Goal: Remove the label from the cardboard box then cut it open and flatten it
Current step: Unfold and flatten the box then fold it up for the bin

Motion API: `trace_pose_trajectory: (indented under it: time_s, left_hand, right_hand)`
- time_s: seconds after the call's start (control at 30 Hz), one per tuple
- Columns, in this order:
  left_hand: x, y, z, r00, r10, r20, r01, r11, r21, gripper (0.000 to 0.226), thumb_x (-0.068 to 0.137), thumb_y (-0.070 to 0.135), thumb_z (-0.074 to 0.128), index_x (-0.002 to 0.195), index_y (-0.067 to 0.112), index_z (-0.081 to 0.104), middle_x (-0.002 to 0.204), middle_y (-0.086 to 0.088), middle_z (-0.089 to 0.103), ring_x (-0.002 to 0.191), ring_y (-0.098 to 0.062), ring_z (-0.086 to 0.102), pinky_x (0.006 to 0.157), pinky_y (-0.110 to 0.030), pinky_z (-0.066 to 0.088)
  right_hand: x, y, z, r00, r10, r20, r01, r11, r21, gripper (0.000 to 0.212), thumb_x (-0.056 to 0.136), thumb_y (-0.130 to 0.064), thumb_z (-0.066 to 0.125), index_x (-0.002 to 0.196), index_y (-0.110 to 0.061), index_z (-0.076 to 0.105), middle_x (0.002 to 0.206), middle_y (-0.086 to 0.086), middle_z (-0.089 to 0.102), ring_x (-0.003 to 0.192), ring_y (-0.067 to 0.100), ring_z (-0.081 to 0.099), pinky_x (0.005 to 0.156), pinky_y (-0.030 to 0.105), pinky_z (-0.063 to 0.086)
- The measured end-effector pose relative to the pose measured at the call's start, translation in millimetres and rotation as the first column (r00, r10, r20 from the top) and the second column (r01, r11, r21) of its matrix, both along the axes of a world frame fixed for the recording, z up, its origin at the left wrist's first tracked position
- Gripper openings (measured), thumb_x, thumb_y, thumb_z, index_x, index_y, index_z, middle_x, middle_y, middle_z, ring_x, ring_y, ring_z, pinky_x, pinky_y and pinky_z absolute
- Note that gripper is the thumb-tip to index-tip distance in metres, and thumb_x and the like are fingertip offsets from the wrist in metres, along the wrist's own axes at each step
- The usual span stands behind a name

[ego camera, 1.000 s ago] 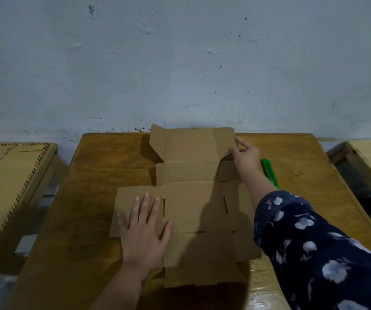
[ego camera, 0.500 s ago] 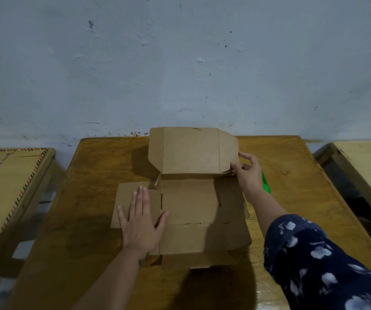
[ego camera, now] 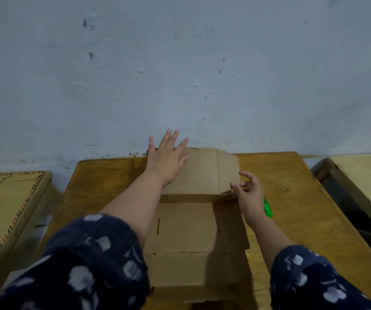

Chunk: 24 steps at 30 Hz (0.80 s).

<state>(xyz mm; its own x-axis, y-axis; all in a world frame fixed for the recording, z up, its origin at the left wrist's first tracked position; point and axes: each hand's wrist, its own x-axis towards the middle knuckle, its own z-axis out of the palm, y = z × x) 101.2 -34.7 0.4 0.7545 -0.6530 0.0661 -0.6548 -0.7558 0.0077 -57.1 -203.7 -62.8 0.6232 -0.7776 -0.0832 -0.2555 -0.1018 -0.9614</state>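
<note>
An opened-out brown cardboard box (ego camera: 186, 227) lies on the wooden table (ego camera: 296, 222). Its far panel (ego camera: 204, 173) stands tilted up toward the wall. My left hand (ego camera: 167, 158) is flat with fingers spread against the upper left part of that raised panel. Beside the panel's lower right corner my right hand (ego camera: 248, 192) has its fingers curled loosely, close to a small side flap; whether it touches is unclear. A green cutter (ego camera: 268, 208) lies on the table behind my right wrist, partly hidden. I see no label.
A blue-grey wall (ego camera: 180, 74) rises right behind the table's far edge. A second wooden table (ego camera: 3, 204) stands at the left and another (ego camera: 367, 173) at the right, with gaps between them.
My left hand left the box's left flap and reached forward onto the raised far panel. The right hand moved slightly and opened its fingers near the panel's right corner.
</note>
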Motion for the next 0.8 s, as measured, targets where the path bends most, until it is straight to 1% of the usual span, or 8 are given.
trace_pose_trajectory:
  time_s: [0.07, 0.1, 0.2, 0.3, 0.37, 0.5, 0.63, 0.8]
  left_hand:
    - [10, -9, 1, 0.996, -0.002, -0.085, 0.007, 0.998, 0.056, 0.055, 0.101, 0.047, 0.017, 0.152, 0.034, 0.002, 0.161, -0.001, 0.008, 0.148, -0.019, -0.001, 0.114, -0.059, -0.007]
    - [12, -13, 2, 0.993, -0.006, -0.118, 0.014, 0.998, 0.064, 0.053, 0.102, 0.045, 0.018, 0.152, 0.035, 0.005, 0.158, -0.002, 0.022, 0.146, -0.021, 0.013, 0.113, -0.060, -0.007]
    - [11, -15, 1, 0.992, -0.028, -0.120, 0.027, 1.000, -0.003, 0.046, 0.103, 0.040, 0.024, 0.148, 0.038, 0.022, 0.134, -0.003, 0.048, 0.127, -0.022, 0.044, 0.115, -0.056, 0.002]
    - [7, -11, -1, 0.997, -0.035, -0.070, 0.027, 0.994, -0.105, 0.043, 0.102, 0.040, 0.030, 0.144, 0.041, 0.032, 0.121, -0.001, 0.051, 0.120, -0.022, 0.046, 0.116, -0.051, 0.010]
    - [3, -8, -1, 0.998, -0.039, -0.041, 0.032, 0.986, -0.162, 0.042, 0.101, 0.040, 0.034, 0.143, 0.042, 0.035, 0.117, 0.000, 0.052, 0.118, -0.021, 0.047, 0.116, -0.049, 0.011]
    - [-11, -4, 4, 0.999, -0.045, 0.009, 0.046, 0.969, -0.243, 0.041, 0.100, 0.037, 0.038, 0.141, 0.041, 0.039, 0.113, -0.001, 0.054, 0.115, -0.023, 0.048, 0.115, -0.049, 0.011]
    - [-26, 4, 8, 0.999, -0.049, -0.014, 0.042, 0.948, -0.314, 0.038, 0.101, 0.034, 0.037, 0.137, 0.041, 0.045, 0.107, 0.002, 0.054, 0.111, -0.020, 0.049, 0.116, -0.048, 0.008]
    - [-35, 17, 5, 0.991, -0.100, -0.091, 0.044, 0.876, -0.481, 0.033, 0.100, 0.024, 0.045, 0.126, 0.038, 0.059, 0.091, 0.007, 0.054, 0.093, -0.016, 0.054, 0.113, -0.042, 0.016]
  right_hand:
    - [-2, 0, -3, 1.000, 0.001, 0.013, -0.001, 1.000, 0.012, 0.036, 0.084, -0.009, 0.067, 0.111, -0.030, 0.055, 0.085, 0.010, 0.060, 0.090, 0.033, 0.065, 0.078, 0.041, 0.055]
    - [-3, 0, -3, 1.000, -0.002, 0.019, 0.002, 1.000, 0.021, 0.036, 0.084, -0.008, 0.067, 0.111, -0.030, 0.055, 0.085, 0.010, 0.060, 0.090, 0.033, 0.065, 0.078, 0.040, 0.055]
    - [-8, 2, 2, 1.000, -0.005, 0.024, 0.004, 0.999, 0.036, 0.039, 0.084, -0.009, 0.068, 0.115, -0.029, 0.056, 0.088, 0.010, 0.063, 0.089, 0.029, 0.065, 0.078, 0.038, 0.055]
    - [-23, 7, 7, 0.996, 0.040, -0.074, -0.037, 0.998, 0.045, 0.059, 0.085, -0.017, 0.068, 0.137, -0.027, 0.043, 0.109, 0.001, 0.060, 0.096, 0.019, 0.060, 0.078, 0.031, 0.048]
    - [-39, 11, 5, 0.972, 0.059, -0.225, -0.054, 0.998, 0.031, 0.068, 0.085, -0.024, 0.068, 0.144, -0.026, 0.033, 0.120, 0.004, 0.057, 0.108, 0.022, 0.057, 0.084, 0.031, 0.045]
    - [-75, 27, 0, 0.890, 0.089, -0.447, -0.071, 0.996, 0.057, 0.053, 0.088, -0.025, 0.064, 0.136, -0.025, 0.041, 0.115, 0.008, 0.063, 0.106, 0.023, 0.060, 0.083, 0.036, 0.051]
    - [-88, 40, -8, 0.910, -0.011, -0.415, 0.055, 0.994, 0.093, 0.031, 0.086, -0.015, 0.067, 0.114, -0.025, 0.059, 0.110, 0.006, 0.068, 0.100, 0.021, 0.063, 0.078, 0.035, 0.053]
    - [-70, 43, -11, 0.905, -0.159, -0.394, 0.211, 0.973, 0.093, 0.022, 0.085, -0.013, 0.067, 0.103, -0.024, 0.059, 0.112, 0.005, 0.067, 0.093, 0.018, 0.057, 0.075, 0.033, 0.046]
